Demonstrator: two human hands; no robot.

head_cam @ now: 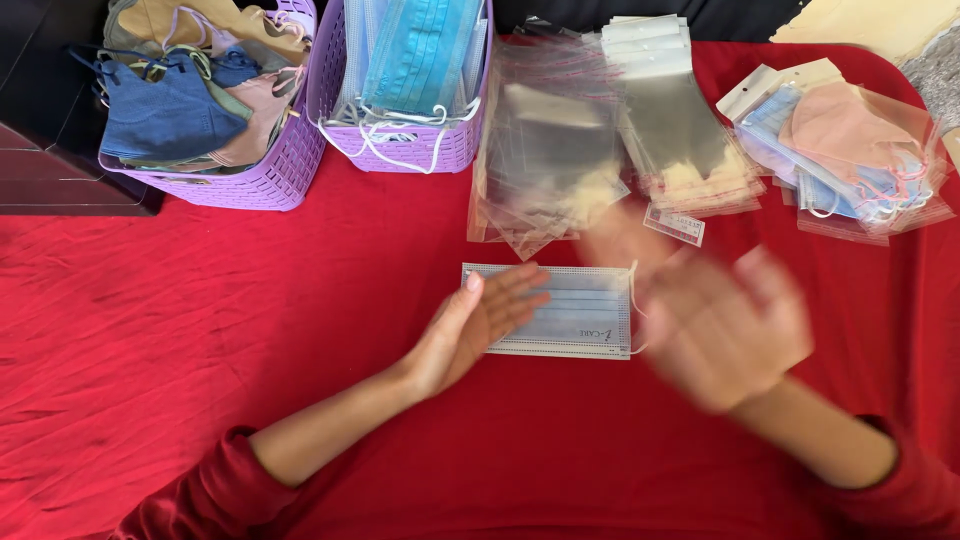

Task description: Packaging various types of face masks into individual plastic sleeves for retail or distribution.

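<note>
A pale blue pleated face mask (578,312) lies flat on the red cloth (200,300) in the middle. My left hand (477,325) rests palm-up with its fingers apart, its fingertips over the mask's left end. My right hand (722,322) hovers just right of the mask, blurred by motion, fingers spread and holding nothing. Both my arms wear dark red sleeves.
Two purple baskets stand at the back: the left basket (270,175) holds cloth masks, the right basket (400,145) blue surgical masks. Stacks of clear plastic sleeves (560,150) lie behind the mask. Bagged masks (845,150) are piled at the far right.
</note>
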